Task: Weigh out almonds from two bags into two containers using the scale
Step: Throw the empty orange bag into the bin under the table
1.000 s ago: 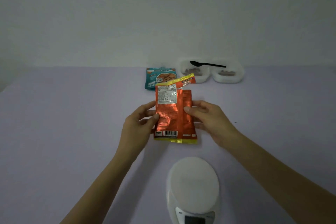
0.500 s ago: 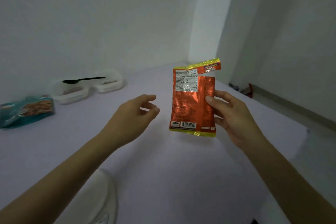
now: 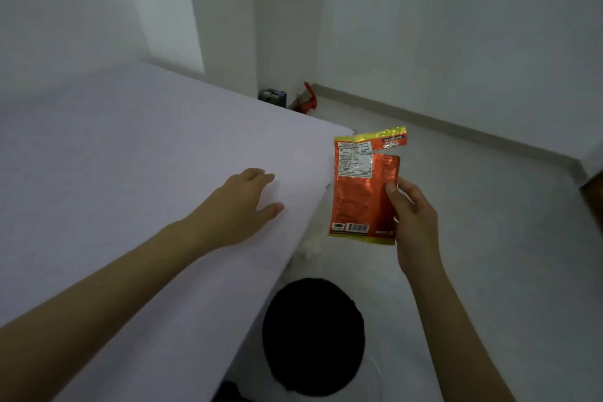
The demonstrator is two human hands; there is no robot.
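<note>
My right hand [image 3: 412,222] grips an orange foil bag [image 3: 362,192] by its right edge and holds it upright, beyond the table's right edge and above the floor. The bag's top strip is torn partly across and hangs to the right. My left hand [image 3: 244,206] rests flat on the pale lilac table [image 3: 130,157] near that edge, fingers spread, holding nothing. The scale, the teal bag, the two containers and the spoon are out of view.
A round black bin [image 3: 313,336] stands on the floor below the bag, beside the table's corner. A red object [image 3: 308,99] and a small dark box [image 3: 272,96] lie by the far wall. White walls enclose the corner.
The view has swung far to the right, off the scale and containers. My right hand carried the orange bag past the table edge over the bin. My left hand let go and dropped to the table.
</note>
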